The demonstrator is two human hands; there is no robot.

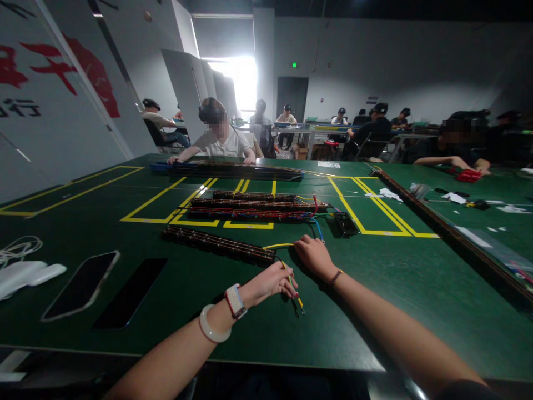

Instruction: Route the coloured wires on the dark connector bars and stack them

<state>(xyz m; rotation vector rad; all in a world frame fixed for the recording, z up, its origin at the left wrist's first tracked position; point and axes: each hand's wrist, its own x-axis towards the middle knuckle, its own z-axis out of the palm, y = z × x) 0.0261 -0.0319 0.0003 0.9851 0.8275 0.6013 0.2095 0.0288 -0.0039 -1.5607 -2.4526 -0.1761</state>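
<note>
My left grip (285,279) holds a thin yellow-green wire (299,303); my right grip (313,255), I can't tell. Probably light, floppy: pinch near its end.

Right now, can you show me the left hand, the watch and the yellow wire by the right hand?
Left hand (271,279): head view, back of the hand.
Watch (234,301): head view, its strap.
Yellow wire (278,245): head view, its middle stretch.
</note>
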